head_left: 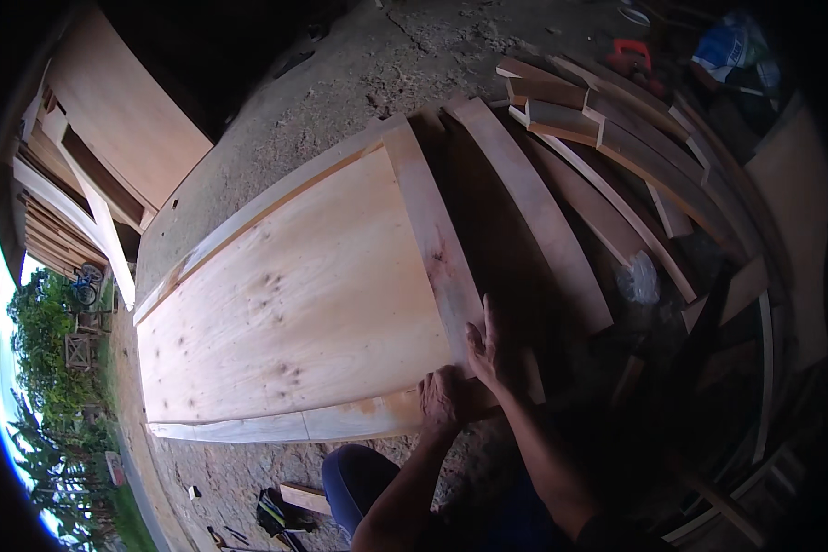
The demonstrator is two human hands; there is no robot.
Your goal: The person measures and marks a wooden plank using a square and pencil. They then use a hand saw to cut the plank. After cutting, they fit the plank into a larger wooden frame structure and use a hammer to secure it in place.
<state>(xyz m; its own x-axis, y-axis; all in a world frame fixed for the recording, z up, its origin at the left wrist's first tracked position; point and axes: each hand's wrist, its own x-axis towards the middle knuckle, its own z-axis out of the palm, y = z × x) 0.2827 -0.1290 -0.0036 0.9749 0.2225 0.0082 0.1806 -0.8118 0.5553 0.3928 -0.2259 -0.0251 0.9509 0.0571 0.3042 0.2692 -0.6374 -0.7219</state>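
A large pale plywood panel [285, 294] framed with wooden strips lies in front of me, dark knots scattered over its face. At its near right corner, my left hand [442, 400] is closed with bent fingers on the near frame strip [359, 416]. Just to its right, my right hand [488, 350] rests against the outer edge of the right end board [432, 239], its fingers stretched out and thumb apart. Shadow hides the underside of that corner. A loose curved-looking board [534, 202] lies to the right, apart from both hands.
Stacked wooden boards [653, 166] lie at the right, with a clear plastic bag [638, 279] among them. A red tool [631, 60] sits at the back right. Large sheets [124, 92] lean at the far left. Hand tools [281, 515] and a wood offcut [305, 498] lie by my knee.
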